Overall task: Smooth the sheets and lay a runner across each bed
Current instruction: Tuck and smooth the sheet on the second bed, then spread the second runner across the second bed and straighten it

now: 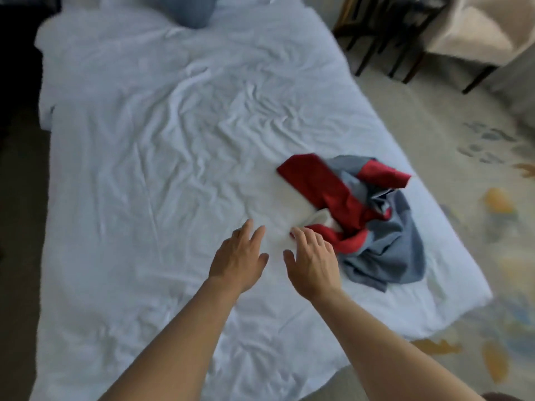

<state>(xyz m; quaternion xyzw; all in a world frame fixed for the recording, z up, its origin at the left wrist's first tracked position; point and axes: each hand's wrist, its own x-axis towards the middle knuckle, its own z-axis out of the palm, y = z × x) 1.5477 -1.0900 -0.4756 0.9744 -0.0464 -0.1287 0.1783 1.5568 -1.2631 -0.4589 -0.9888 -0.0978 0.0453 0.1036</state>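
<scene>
Wrinkled white cotton sheets are being shown spread over the whole single bed, creased most heavily through the middle and toward the near end, with a slightly smoother patch just ahead of the hands. A crumpled red and grey-blue fabric runner is being seen lying in a loose heap on the right half of the bed, near its right edge, not laid flat; a small pale fold of white cloth is showing at its near left side. The left hand is being held flat over the sheet with fingers straight and slightly spread, gripping nothing. The right hand is being held just beside it, fingers extended and relaxed, its fingertips reaching the white fold at the runner's edge; whether they are actually touching it cannot be told because of blur. Both bare forearms are being extended from the lower edge of the view. A blue-grey pillow is being shown at the far head of the bed, partly cut off. Dark wooden chair legs and a cream upholstered armchair are being seen beyond the bed on the right. A pale carpet with yellow and blue-grey blotches is being shown covering the floor on the right side.
</scene>
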